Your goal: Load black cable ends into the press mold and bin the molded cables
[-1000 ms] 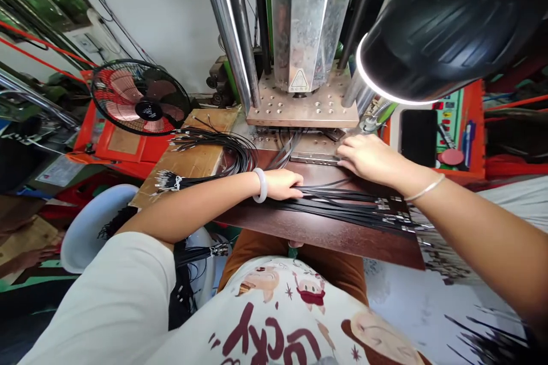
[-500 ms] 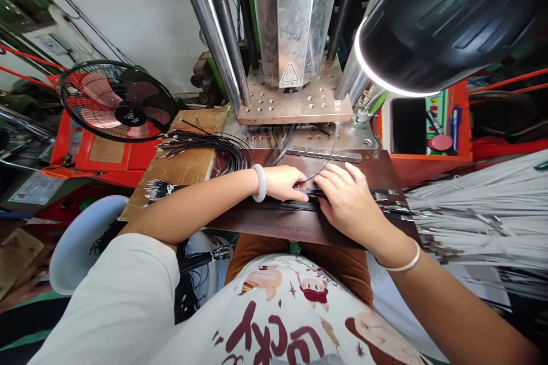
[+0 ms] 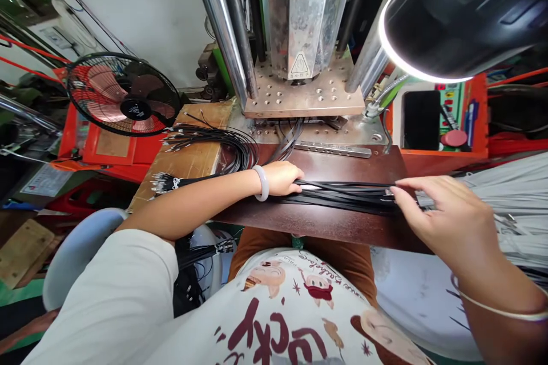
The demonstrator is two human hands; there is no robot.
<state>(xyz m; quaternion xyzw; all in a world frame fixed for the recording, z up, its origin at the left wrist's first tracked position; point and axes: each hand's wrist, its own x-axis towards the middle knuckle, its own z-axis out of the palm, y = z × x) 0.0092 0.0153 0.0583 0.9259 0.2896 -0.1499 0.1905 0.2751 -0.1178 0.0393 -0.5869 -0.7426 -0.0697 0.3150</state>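
A bundle of black cables (image 3: 342, 197) runs from left to right across the dark brown board (image 3: 317, 228). My left hand (image 3: 282, 178) is closed round the cables near the middle of the board, its thumb and fingers pointing right. At the bundle's right end, my right hand (image 3: 445, 217) has its thumb and index finger at the metal cable ends (image 3: 389, 193). A second bundle with a white tie and metal tips (image 3: 165, 182) lies beside my left forearm, and loose cables (image 3: 205, 136) curve down from the wooden block.
A press with a drilled plate (image 3: 306, 104) stands behind the board, with a flat metal bar (image 3: 334, 149) before it. A fan (image 3: 124, 94) is at the left, a black lamp (image 3: 462, 17) hangs upper right, and white cables (image 3: 522, 199) lie right.
My right hand has moved right, from beside my left hand to the cable ends. My left hand stays at the bundle's left part. The view has shifted slightly.
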